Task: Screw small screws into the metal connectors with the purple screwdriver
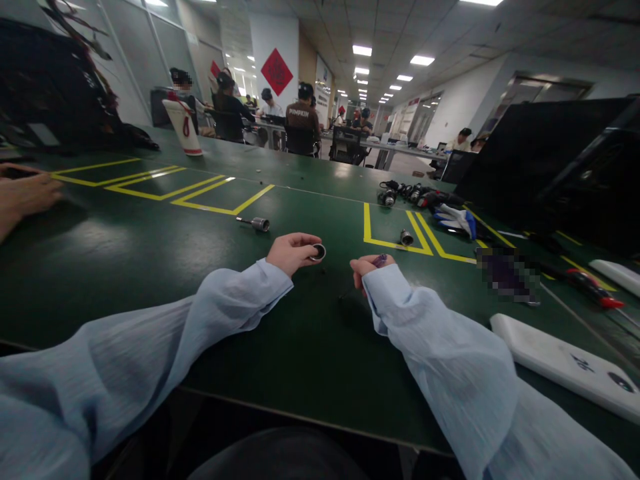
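Note:
My left hand [294,253] is closed on a round metal part [318,252], held just above the green table with its ring-shaped open end facing right. My right hand [367,268] is closed around a screwdriver [381,261] with a purple handle; its thin shaft points down and left towards the tabletop. The two hands are apart. Between them lies a tiny dark piece [323,271]. Beyond my left hand, a metal cup-shaped piece with a shank [260,225] lies on its side. A similar metal piece [407,237] rests past my right hand, near a yellow tape line.
A white phone-like slab [565,363] lies by my right sleeve. Further right are a red-and-black screwdriver [595,288], a glove [455,220] and several metal parts [389,197]. Another person's hand [25,197] is at far left. A paper cup [184,127] stands behind.

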A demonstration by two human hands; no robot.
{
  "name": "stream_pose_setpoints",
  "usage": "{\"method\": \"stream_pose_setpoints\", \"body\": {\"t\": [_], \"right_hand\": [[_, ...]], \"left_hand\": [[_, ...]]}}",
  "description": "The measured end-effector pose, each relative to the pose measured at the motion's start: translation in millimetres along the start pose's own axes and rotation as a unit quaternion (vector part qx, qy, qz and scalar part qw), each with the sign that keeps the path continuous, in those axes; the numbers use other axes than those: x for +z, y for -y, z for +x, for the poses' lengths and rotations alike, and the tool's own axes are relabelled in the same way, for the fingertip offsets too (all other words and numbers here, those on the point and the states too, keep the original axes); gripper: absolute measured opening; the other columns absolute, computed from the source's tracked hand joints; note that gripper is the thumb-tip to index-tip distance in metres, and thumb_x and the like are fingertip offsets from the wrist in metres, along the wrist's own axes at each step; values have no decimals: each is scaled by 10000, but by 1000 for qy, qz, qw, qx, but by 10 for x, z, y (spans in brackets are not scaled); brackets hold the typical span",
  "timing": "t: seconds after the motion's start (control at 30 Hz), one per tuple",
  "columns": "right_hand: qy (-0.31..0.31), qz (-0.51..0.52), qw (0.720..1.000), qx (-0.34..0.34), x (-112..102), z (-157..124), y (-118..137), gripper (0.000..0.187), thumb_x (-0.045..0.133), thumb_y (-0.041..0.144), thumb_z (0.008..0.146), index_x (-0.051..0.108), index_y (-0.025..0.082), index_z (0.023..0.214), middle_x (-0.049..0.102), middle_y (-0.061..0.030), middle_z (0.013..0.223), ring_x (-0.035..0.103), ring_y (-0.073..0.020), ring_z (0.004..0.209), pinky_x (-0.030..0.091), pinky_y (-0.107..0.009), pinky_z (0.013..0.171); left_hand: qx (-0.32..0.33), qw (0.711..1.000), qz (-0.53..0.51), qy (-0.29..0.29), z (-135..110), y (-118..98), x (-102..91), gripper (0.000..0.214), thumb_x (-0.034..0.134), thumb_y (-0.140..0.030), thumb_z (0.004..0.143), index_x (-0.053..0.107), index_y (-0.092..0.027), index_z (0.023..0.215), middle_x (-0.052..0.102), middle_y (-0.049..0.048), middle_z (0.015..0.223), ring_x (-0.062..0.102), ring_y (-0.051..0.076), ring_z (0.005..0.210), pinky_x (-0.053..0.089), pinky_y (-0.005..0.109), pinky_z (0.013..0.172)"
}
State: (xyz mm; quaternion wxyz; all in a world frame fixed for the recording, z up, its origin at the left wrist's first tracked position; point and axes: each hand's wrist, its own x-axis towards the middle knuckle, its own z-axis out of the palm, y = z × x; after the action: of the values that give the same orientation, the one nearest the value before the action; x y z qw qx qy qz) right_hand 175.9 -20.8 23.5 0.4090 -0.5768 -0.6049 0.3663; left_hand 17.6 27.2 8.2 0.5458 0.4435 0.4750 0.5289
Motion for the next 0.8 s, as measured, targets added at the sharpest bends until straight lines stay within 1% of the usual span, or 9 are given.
{"method": "stream_pose_setpoints", "body": {"t": [0.07,0.13,0.27,0.33,0.43,0.5,0.57,0.67,0.8], "right_hand": [[18,8,1000,24,-21,22,27,359,475,284,636,436,175,296,345,42,245,323,-60,238,229,-210,302],[22,24,999,31,-13,36,15,357,477,275,632,435,175,291,346,41,237,322,-59,234,226,-210,300],[22,95,995,9,28,33,-70,356,486,327,656,465,169,337,375,38,246,344,-60,247,241,-196,309],[20,139,990,-14,37,21,-108,372,494,372,678,485,164,370,404,34,271,351,-58,260,246,-193,315],[-10,174,981,-86,47,-4,-134,373,498,410,711,524,161,434,456,25,331,393,-68,312,293,-200,348],[-47,159,975,-150,70,-22,-140,348,495,407,733,549,165,488,493,18,384,438,-85,373,345,-212,398],[-78,116,966,-217,109,-34,-150,316,491,381,754,563,168,533,525,8,445,477,-100,441,382,-229,462],[-99,29,945,-310,171,-22,-196,262,482,321,773,576,172,579,554,-8,527,506,-117,528,402,-250,547],[-98,-55,920,-377,202,34,-280,212,476,269,780,571,178,613,566,-21,582,511,-127,572,408,-261,591]], "left_hand": [[1,1000,2,2,11,9,-3,159,587,22,579,611,-88,690,639,39,665,629,144,623,548,302,642],[2,1000,0,2,18,18,-7,159,589,20,576,613,-88,689,640,39,664,629,145,620,547,302,639],[-1,1000,-10,9,17,22,-12,172,585,18,574,624,-87,705,650,48,677,637,156,641,546,298,645],[-8,1000,-18,7,10,12,-8,187,573,20,575,633,-85,718,655,54,681,639,161,654,545,296,650],[-16,999,-29,-2,-8,-11,5,203,559,24,570,643,-81,723,658,57,672,636,156,647,544,288,647],[-19,999,-31,-3,-23,-26,14,207,559,24,566,647,-78,723,659,56,663,634,149,628,542,271,630],[-21,999,-31,0,-37,-34,22,210,564,23,558,649,-77,722,661,55,658,633,142,609,539,250,609],[-18,999,-35,4,-53,-31,32,216,575,17,546,650,-77,726,663,50,652,633,136,599,535,226,589],[-5,999,-29,16,-65,-3,35,244,603,-9,527,655,-84,752,668,45,673,635,139,627,537,230,607]]}}
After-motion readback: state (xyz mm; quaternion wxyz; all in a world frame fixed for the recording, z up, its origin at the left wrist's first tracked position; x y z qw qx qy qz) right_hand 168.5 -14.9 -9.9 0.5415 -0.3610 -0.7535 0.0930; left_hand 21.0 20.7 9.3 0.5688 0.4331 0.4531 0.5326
